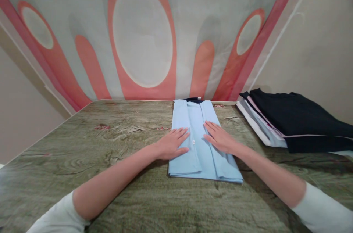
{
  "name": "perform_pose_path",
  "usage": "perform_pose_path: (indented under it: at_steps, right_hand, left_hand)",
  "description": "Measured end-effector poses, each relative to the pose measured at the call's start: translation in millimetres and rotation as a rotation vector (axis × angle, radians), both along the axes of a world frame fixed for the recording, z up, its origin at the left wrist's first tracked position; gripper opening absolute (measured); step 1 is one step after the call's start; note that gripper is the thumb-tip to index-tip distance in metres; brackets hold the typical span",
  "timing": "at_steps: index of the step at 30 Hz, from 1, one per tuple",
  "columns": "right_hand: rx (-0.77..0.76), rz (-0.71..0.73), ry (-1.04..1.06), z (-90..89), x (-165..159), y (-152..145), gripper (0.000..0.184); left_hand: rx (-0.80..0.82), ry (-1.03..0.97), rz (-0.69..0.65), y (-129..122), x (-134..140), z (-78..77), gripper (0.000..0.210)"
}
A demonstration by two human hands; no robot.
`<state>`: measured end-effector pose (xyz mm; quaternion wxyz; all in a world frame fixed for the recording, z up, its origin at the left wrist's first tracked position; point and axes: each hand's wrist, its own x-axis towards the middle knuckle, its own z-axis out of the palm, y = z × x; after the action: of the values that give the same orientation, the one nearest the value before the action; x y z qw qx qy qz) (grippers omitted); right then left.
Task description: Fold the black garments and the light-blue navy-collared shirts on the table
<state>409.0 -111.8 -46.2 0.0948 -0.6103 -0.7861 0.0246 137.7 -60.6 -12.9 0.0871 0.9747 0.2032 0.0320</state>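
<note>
A light blue garment [202, 156], probably a shirt, lies on the table with both sides folded inward into a long strip. Its dark collar area [194, 100] is at the far end, by the table's back edge. A small white tag shows on the left folded panel. My left hand [173, 144] rests flat on that panel, fingers stretched out toward the middle. On the right panel lies my right hand [219, 137], also flat with its fingers extended. Neither hand grips the cloth.
To the right, a stack of folded clothes [300, 115] has black cloth on top and white, grey and pink layers beneath. The wood-patterned table [82, 152] reaches back to a wall hanging [184, 23] with coral and white shapes.
</note>
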Motion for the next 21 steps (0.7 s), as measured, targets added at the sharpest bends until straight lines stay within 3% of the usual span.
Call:
perform_pose_path:
  at_steps: [5,10,14,21]
  right_hand:
    - [-0.044,0.138,0.052,16.7,-15.9,-78.6,0.056]
    - [-0.106,0.174,0.09,27.4,-19.7,-119.6,0.052]
    - [-0.07,0.111,0.16,31.5,-15.2,-136.8,0.048]
    - [-0.082,-0.008,0.292,40.6,-0.3,-149.7,0.017]
  left_hand:
    - [-0.104,0.007,-0.024,-58.9,-36.8,16.0,0.055]
    - [-0.211,-0.161,0.163,-92.8,-58.8,24.8,0.031]
    - [-0.302,-0.276,0.294,-102.3,-62.8,27.6,0.016]
    - [-0.424,-0.303,0.404,-97.2,-59.9,24.3,0.007]
